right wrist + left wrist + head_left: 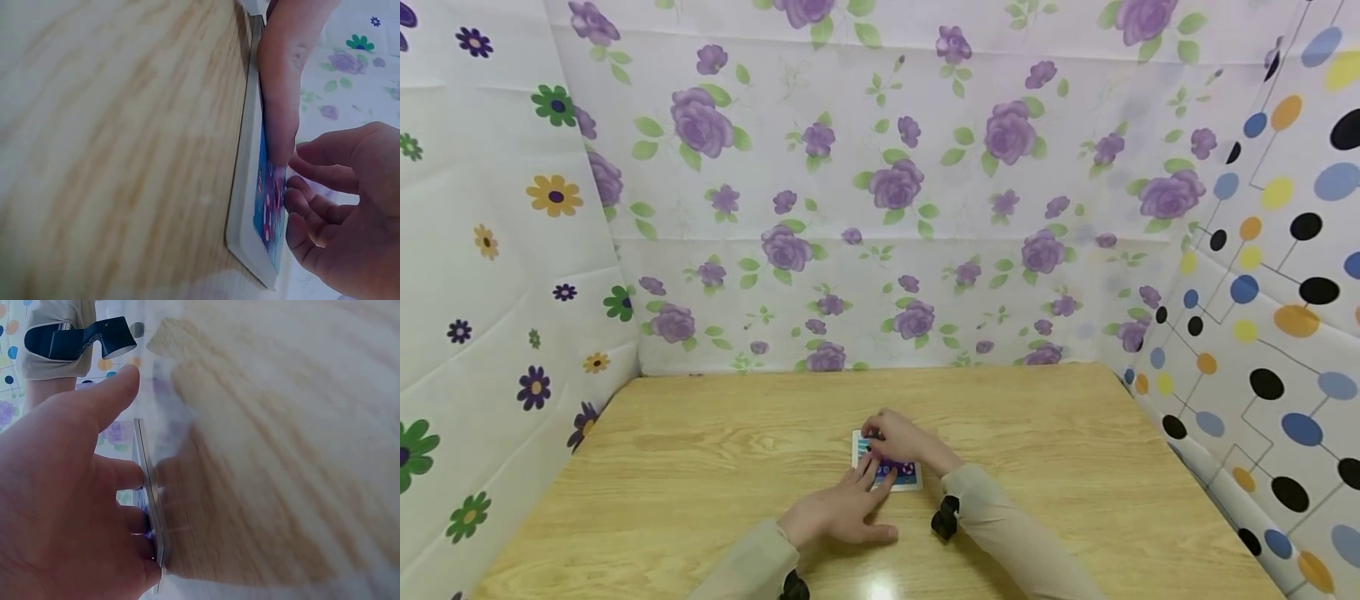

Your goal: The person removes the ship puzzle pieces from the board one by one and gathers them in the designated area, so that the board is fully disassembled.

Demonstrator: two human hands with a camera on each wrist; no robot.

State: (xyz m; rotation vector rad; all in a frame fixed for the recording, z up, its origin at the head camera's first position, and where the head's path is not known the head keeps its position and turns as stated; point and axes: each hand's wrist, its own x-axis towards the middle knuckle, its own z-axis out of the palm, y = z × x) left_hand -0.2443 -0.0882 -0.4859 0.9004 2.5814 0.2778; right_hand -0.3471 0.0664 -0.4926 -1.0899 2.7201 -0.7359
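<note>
Two hands press a flat card [887, 468] on the table [700, 467]: left grip [842, 508] spread, right grip [902, 439] curled, print unreadable.

Blue-purple card [891, 468], tan wood table [700, 467].

**Flat box at mid-counter, a hand on either end**

A small flat box [887, 465] lies on the counter [700, 450], near the middle and toward the person's edge. The left hand [842, 510] sits on the near left side of the box, its fingers [134, 522] touching the box's top face while the thumb reaches along its edge. The right hand [901, 440] rests on the far right part of the box, one finger [281, 94] lying flat along the top. The two hands are just beside each other above the box. Patterned sheets stand behind the counter and on its left and right sides, enclosing it.
</note>
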